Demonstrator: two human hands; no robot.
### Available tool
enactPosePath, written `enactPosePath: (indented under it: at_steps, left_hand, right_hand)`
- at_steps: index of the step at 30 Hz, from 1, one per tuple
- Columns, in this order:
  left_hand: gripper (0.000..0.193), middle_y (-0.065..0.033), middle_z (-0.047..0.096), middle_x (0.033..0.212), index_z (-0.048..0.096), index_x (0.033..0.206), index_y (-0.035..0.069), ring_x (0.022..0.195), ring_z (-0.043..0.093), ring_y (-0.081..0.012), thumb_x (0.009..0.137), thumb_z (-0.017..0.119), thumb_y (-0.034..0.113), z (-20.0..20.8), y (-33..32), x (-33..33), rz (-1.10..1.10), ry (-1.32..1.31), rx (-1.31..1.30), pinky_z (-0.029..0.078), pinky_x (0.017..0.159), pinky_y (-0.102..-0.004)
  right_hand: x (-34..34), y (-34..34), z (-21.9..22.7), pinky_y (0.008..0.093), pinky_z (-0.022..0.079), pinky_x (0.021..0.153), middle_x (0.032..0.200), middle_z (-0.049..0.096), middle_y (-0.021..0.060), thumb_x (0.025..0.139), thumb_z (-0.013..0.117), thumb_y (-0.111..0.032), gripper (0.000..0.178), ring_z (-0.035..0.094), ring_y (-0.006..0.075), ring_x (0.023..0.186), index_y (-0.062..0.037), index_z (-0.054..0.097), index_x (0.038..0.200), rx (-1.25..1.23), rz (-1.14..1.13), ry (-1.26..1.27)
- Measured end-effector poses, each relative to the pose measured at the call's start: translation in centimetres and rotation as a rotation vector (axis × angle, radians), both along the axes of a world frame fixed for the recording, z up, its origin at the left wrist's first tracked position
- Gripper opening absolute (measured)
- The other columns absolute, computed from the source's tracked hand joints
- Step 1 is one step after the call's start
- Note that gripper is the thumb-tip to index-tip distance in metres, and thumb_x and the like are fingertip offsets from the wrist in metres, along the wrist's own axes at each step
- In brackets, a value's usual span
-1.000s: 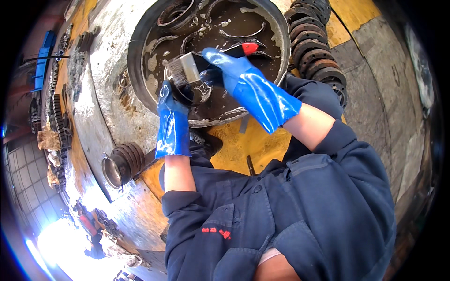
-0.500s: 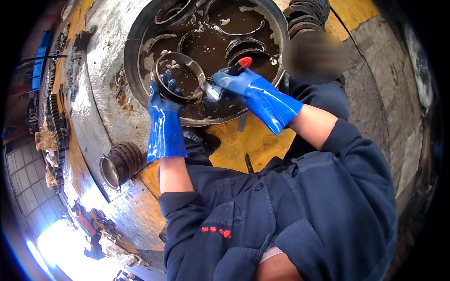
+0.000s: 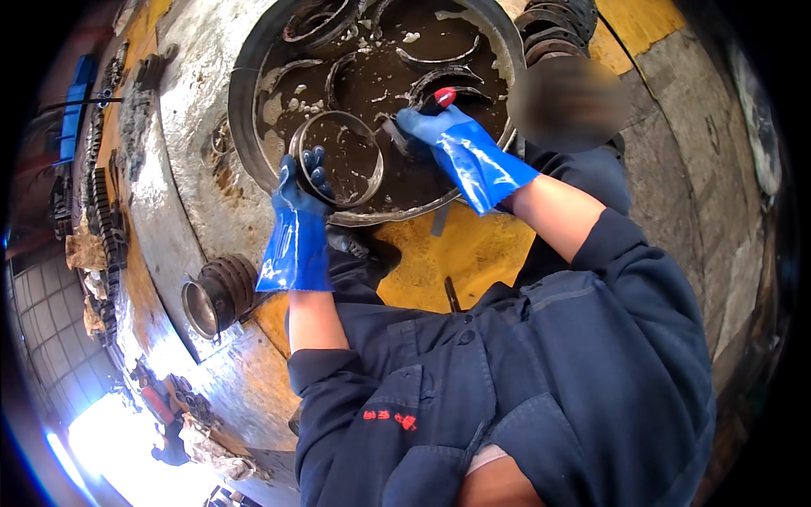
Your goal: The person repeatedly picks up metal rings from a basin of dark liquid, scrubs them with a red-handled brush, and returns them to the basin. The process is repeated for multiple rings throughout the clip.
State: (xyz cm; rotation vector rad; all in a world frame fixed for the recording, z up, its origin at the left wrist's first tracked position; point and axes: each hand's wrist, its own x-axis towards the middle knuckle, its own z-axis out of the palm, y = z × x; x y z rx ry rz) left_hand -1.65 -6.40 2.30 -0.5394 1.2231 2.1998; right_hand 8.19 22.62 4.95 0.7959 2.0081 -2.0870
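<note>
**Work Under Way**

Left hand [image 3: 304, 182] grasps a metal ring [image 3: 378, 165] over the basin [image 3: 244, 110]; right hand [image 3: 439, 127] clasps a brush [image 3: 444, 97], apart from it. Curved parts [image 3: 443, 64] in the basin appear outstanding; completed work cannot be confirmed.

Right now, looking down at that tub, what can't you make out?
All in the head view:
Tub: far rim cut off by the top edge.
Brush: handle mostly covered by the right hand's grip; bristles blurred.
Metal ring: part covered by the left hand.
Curved pieces: undersides hidden by dark liquid.
Stacked discs: some hidden by a blurred patch.
</note>
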Motion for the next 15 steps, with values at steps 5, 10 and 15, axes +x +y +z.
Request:
enactPosePath:
  at_steps: [5, 10, 15]
  left_hand:
    - [0.035, -0.0040, 0.077, 0.118, 0.071, 0.120, 0.016, 0.074, 0.062, -0.0135, 0.110, 0.062, 0.048, -0.1, 0.7, 0.2, -0.101, 0.034, -0.094, 0.051, 0.062, -0.0323]
    - [0.042, -0.0036, 0.076, 0.101, 0.071, 0.106, 0.019, 0.068, 0.058, -0.0136, 0.108, 0.062, 0.059, 2.0, 3.5, 1.6, -0.161, -0.012, -0.288, 0.044, 0.060, -0.0307]
    - [0.050, -0.0053, 0.068, 0.085, 0.060, 0.083, 0.019, 0.055, 0.049, -0.0155, 0.106, 0.062, 0.063, 1.2, 2.0, 0.6, -0.100, 0.062, -0.183, 0.038, 0.052, -0.0318]
  right_hand:
    - [-1.4, -1.7, 2.0, 0.0325, 0.054, 0.069, 0.081, 0.071, -0.0006, 0.106, 0.060, -0.029, 0.025, 0.062, 0.0112, 0.072, -0.0101, 0.074, 0.097, -0.150, 0.114, 0.452]
    - [-4.2, -0.8, 0.5, 0.0310, 0.056, 0.077, 0.088, 0.074, 0.0039, 0.108, 0.067, -0.031, 0.025, 0.068, 0.0139, 0.081, -0.0070, 0.075, 0.104, 0.057, 0.235, 0.456]
    - [-2.4, 0.1, 3.0, 0.0348, 0.056, 0.084, 0.093, 0.075, 0.0089, 0.103, 0.063, -0.035, 0.036, 0.070, 0.0208, 0.086, -0.0016, 0.075, 0.103, -0.108, -0.102, 0.162]
